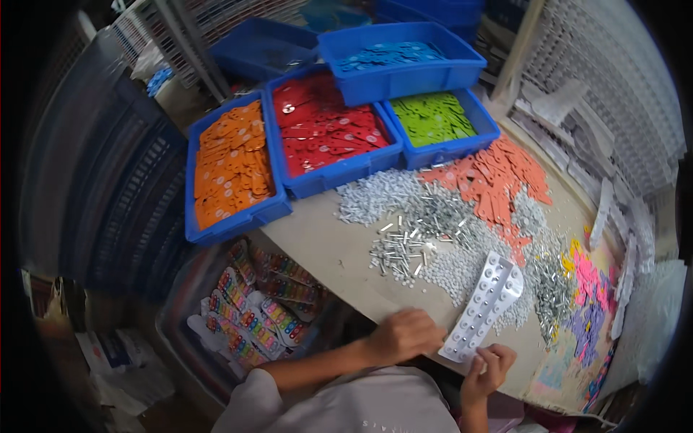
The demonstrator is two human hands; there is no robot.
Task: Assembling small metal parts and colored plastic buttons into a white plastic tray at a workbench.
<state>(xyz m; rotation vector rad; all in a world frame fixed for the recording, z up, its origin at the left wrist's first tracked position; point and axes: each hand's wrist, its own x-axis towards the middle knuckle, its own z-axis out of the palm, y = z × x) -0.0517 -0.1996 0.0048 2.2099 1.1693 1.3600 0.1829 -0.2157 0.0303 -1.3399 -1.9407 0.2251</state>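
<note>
A long white plastic piece [479,310] with a rounded, wider far end lies slanted near the table's front edge. Two rows of round studs run along it, with small metal bits between them. My right hand [491,366] is closed at its near right edge, thumb and fingertips against the plastic. Just left of the near end, my left hand [406,336] is curled closed and a little blurred; what its fingers hold, if anything, is hidden. Small white plastic parts [451,270] and short metal pins [401,249] are heaped beyond the hands.
Blue bins hold orange pieces [232,166], red pieces [325,126], green pieces [433,119] and blue pieces [393,54]. Coral pieces [498,177] are heaped behind the pins. Pink pieces [592,281] and purple pieces [586,328] lie rightward. Below left, a tub [173,339] contains multicoloured studded strips.
</note>
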